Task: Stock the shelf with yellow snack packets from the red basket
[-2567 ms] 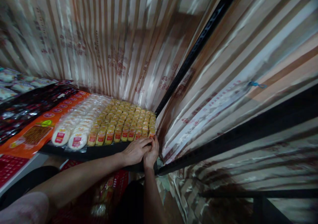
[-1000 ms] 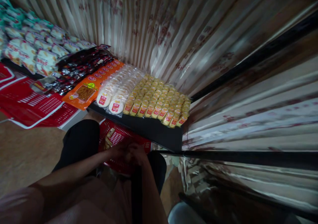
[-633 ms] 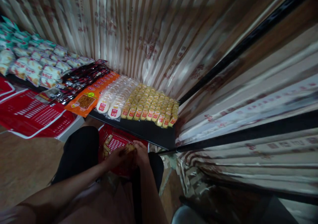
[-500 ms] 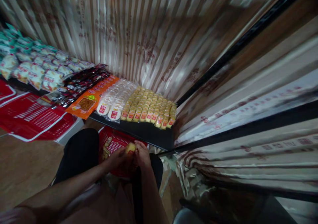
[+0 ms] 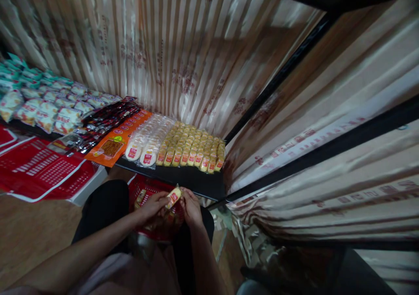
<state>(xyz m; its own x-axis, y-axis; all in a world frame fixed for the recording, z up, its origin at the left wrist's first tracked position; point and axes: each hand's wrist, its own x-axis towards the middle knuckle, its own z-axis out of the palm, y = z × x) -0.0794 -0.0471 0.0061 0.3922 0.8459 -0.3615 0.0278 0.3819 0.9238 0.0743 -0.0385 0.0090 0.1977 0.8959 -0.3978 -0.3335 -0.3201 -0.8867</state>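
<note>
Over the red basket between my knees, my left hand grips a small wrapped yellow snack with a red and white label facing up. My right hand is closed at the snack's far right end, its fingers pinching there; the exact hold is partly hidden. Similar yellow packets lie inside the basket, dim and partly covered by my arms. On the black shelf in front, rows of the same wrapped yellow snacks stand packed side by side.
Left along the black shelf lie white round wrapped crackers, an orange snack bag, dark shiny packets and several white bags. More red baskets sit at left. Black frame bars and a striped curtain stand behind and right.
The snack has been turned so its label faces up and shows more fully. My right hand has shifted slightly to its right end. The camera view has tilted a little.
</note>
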